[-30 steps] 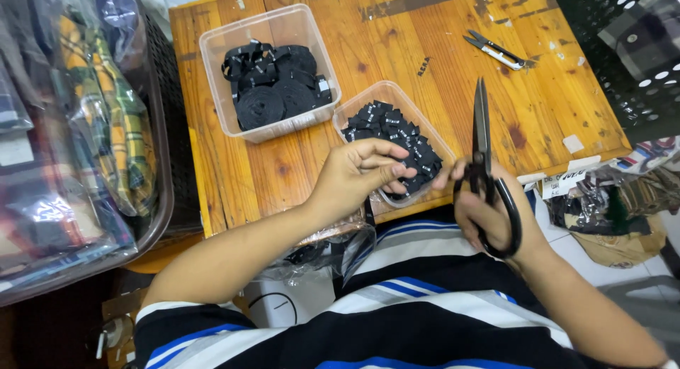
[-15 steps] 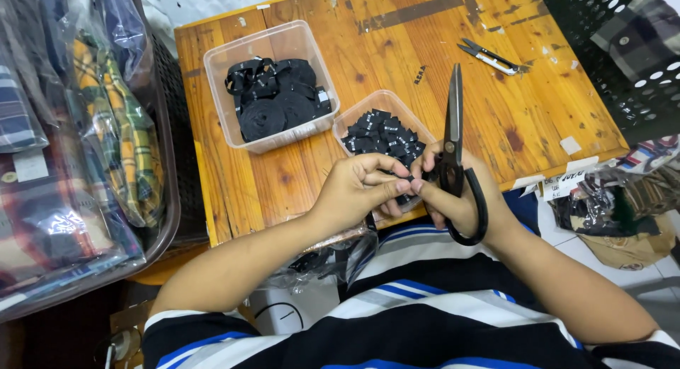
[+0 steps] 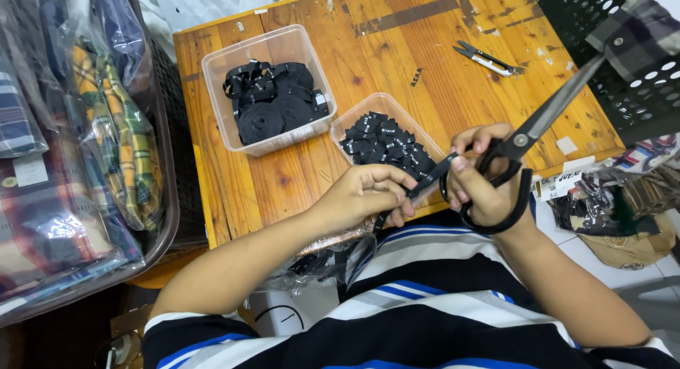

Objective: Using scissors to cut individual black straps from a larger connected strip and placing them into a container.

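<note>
Worn wooden table (image 3: 297, 178) — bearing two clear plastic tubs. Larger tub (image 3: 268, 87) holds black ribbon rolls; smaller tub (image 3: 386, 139) black labels. Small snips (image 3: 485, 59) lie apart.

Black-handled scissors (image 3: 520, 163) with dark grey blades; black woven ribbon strip (image 3: 418, 188); black cut labels (image 3: 386, 146) in near clear tub; black ribbon rolls (image 3: 273, 103) in far clear tub; orange-brown wooden table (image 3: 425, 50); plaid yellow-green fabric (image 3: 120, 128) at left; navy, white and blue striped shirt (image 3: 439, 305).
</note>
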